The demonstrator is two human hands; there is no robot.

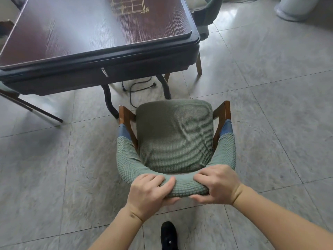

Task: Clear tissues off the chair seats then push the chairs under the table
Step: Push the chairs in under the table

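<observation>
A chair (173, 134) with a green textured cover and brown wooden arms stands on the floor in front of me, its seat facing the table (93, 38). No tissue shows on its seat. My left hand (150, 191) grips the curved padded backrest from the left, fingers curled over the top. My right hand (216, 184) grips the same backrest from the right. The dark wooden table stands beyond the chair, its near edge a short way from the chair's front.
A black power cord (137, 87) lies on the tiled floor under the table between its curved legs. Another green chair (203, 17) stands at the table's right side, and a chair's legs (32, 109) show at the left. My black shoe (168, 235) is behind the chair.
</observation>
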